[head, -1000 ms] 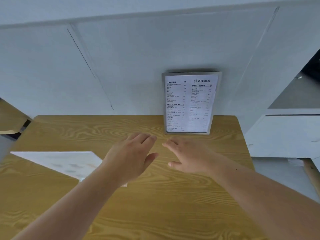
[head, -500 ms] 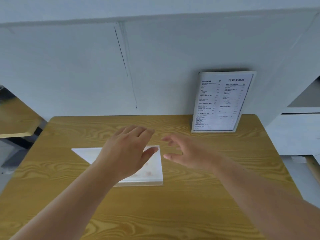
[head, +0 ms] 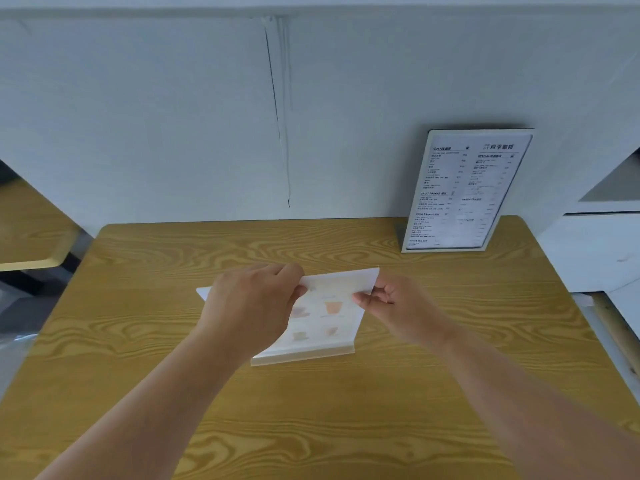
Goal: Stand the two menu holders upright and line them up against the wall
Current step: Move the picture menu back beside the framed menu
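Observation:
One menu holder (head: 464,192) with black text stands upright against the white wall (head: 173,116) at the back right of the wooden table (head: 311,427). The second menu holder (head: 329,317), clear with pale drink pictures, is in the middle of the table, its far edge tilted up and its base near me. My left hand (head: 252,306) grips its far left edge. My right hand (head: 394,303) pinches its far right corner. The left hand hides much of the holder's left part.
Another wooden table (head: 27,233) stands to the left, past a gap. A white cabinet (head: 595,244) stands right of the table. A thin dark seam (head: 277,109) runs down the wall.
Both hands dropped from hovering onto the lying holder and closed on its far edge, which has lifted. The view has swung left, shifting the upright holder rightward in frame.

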